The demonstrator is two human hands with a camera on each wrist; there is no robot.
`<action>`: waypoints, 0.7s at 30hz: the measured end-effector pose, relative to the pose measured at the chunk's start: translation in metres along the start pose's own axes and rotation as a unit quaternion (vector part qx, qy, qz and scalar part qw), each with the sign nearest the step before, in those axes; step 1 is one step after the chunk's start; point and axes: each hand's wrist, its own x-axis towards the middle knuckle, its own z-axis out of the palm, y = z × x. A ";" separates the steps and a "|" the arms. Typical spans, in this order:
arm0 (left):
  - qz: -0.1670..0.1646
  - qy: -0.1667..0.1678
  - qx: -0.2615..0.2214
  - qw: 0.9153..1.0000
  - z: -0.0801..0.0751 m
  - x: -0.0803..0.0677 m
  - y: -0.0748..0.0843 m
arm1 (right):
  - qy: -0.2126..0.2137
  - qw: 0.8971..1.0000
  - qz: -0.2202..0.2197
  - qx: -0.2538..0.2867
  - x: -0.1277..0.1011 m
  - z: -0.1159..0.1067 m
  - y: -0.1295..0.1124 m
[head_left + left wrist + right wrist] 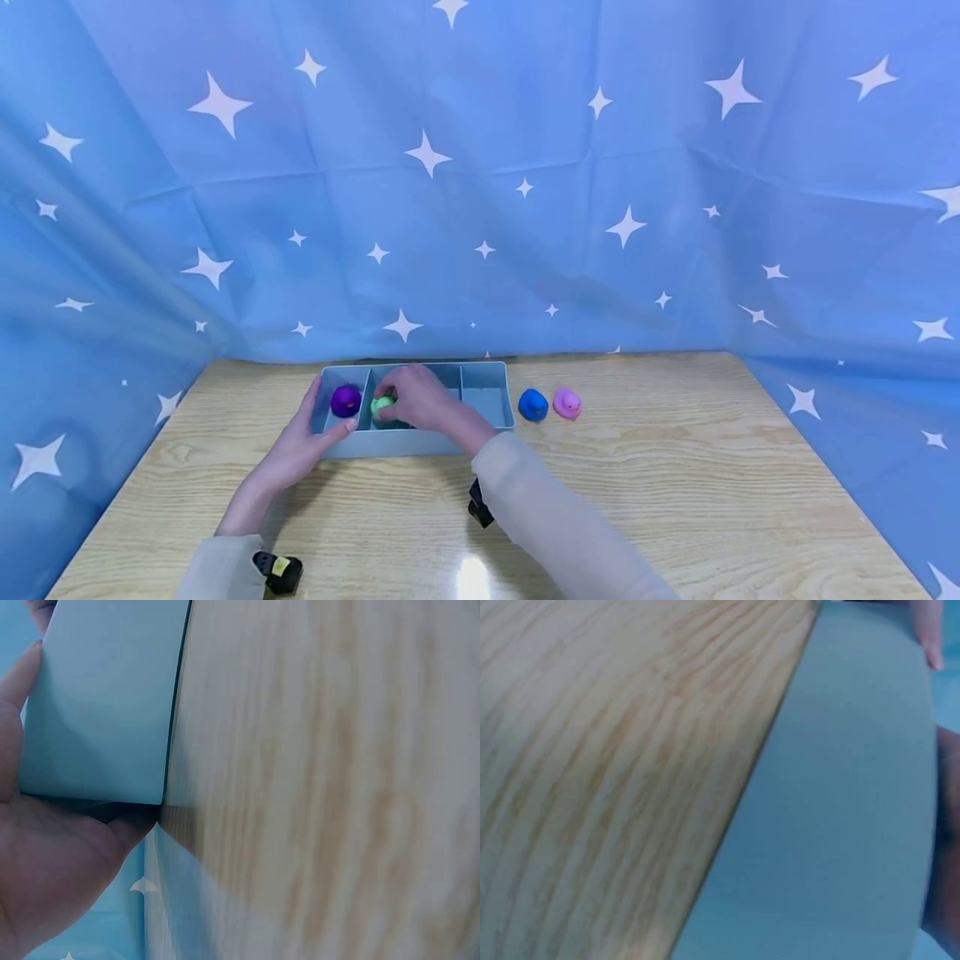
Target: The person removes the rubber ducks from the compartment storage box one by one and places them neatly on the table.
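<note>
A grey-blue divided box (pixel 360 446) stands on the table. My left hand (pixel 297 442) grips its left end, the thumb over the front rim and the fingers along the end wall, as the left wrist view also shows. Inside the leftmost compartment sits a purple toy duck (pixel 346 401). My right hand (pixel 423 398) reaches over the front wall into the compartment beside it and pinches a green toy duck (pixel 382 407), partly hidden by the fingers. To the right of the box are a blue toy duck (pixel 533 405) and a pink toy duck (pixel 567 403), side by side.
The wooden table (pixel 697 483) stretches out on both sides of the box. A blue star-patterned cloth (pixel 525 275) hangs behind the table and along its sides. The rightmost compartment (pixel 485 402) shows its bare floor.
</note>
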 end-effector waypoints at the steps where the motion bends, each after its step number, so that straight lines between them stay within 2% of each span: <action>1: 0.000 0.000 0.002 1.000 0.000 0.000 0.000 | 0.003 1.000 0.001 0.015 -0.001 -0.002 -0.001; 7: 0.000 -0.002 0.004 1.000 -0.001 0.001 0.000 | 0.022 0.996 -0.003 0.081 -0.011 -0.016 -0.010; 14: 0.003 -0.001 0.005 1.000 0.003 0.000 0.001 | 0.044 0.993 -0.043 0.103 -0.036 -0.029 -0.006; 21: 0.005 0.004 0.005 1.000 0.001 -0.001 0.001 | 0.087 0.985 -0.013 0.150 -0.058 -0.050 0.004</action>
